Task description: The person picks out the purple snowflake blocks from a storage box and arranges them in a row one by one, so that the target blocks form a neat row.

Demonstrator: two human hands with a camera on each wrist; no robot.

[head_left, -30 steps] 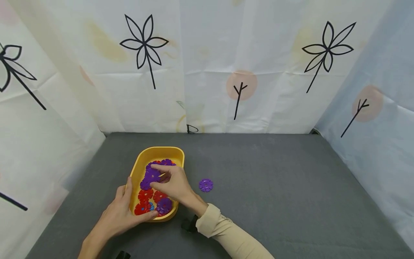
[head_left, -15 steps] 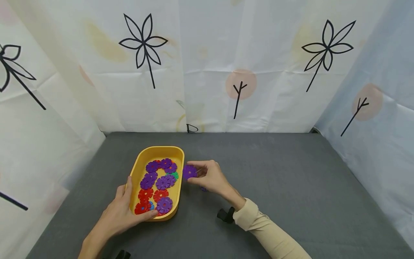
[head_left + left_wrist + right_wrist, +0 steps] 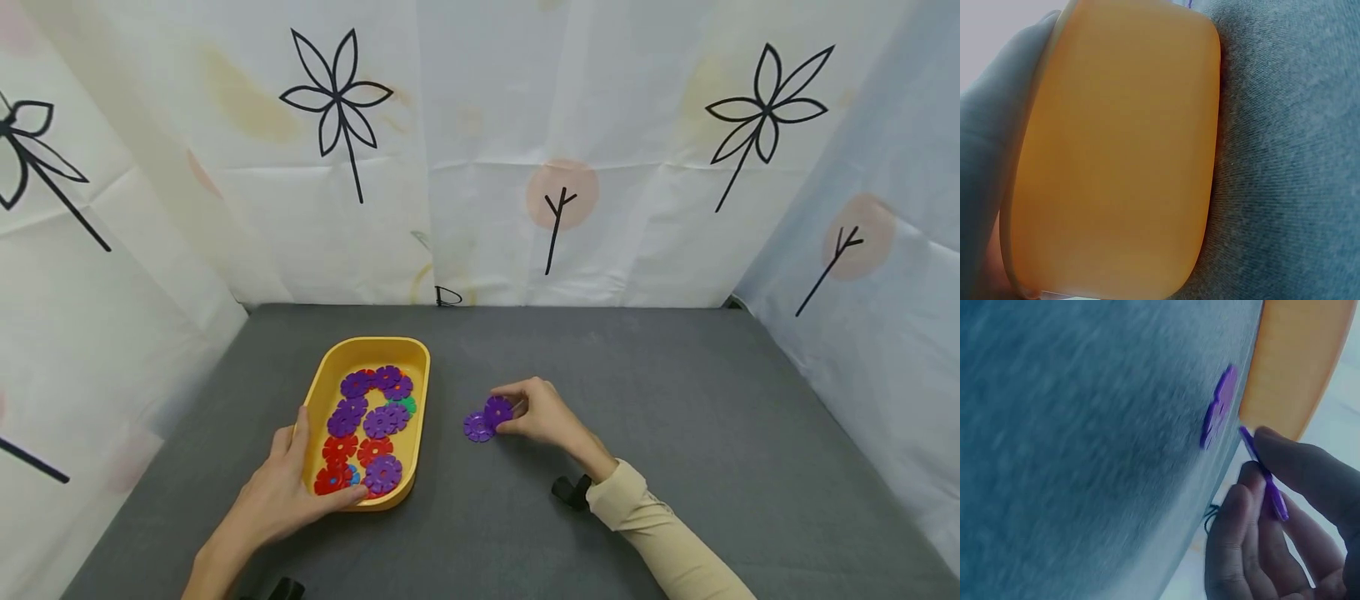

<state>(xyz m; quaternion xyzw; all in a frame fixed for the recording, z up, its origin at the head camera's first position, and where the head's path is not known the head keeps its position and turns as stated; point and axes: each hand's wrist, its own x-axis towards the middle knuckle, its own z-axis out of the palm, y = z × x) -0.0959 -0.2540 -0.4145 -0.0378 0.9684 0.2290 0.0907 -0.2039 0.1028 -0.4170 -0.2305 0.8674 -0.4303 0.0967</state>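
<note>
My right hand (image 3: 547, 417) pinches a purple flower-shaped disc (image 3: 497, 411) between thumb and fingers, above the grey table. In the right wrist view the held disc (image 3: 1278, 501) appears edge-on. Just left of it a second purple disc (image 3: 477, 427) lies flat on the cloth, partly overlapped by the held one in the head view. My left hand (image 3: 273, 492) grips the near left corner of a yellow tray (image 3: 415, 354), its thumb over the near rim. Inside the tray are several purple discs (image 3: 343, 418) and red discs (image 3: 340, 449), with a bit of green and blue.
The grey table (image 3: 675, 417) extends to the right of the hands. Patterned white cloth (image 3: 487, 100) hangs behind it and along both sides. Black bands with camera mounts (image 3: 572, 492) sit at the wrists.
My right hand has lifted a purple disc out of the tray and carried it right, beside the disc on the table. The left hand has stayed on the tray.
</note>
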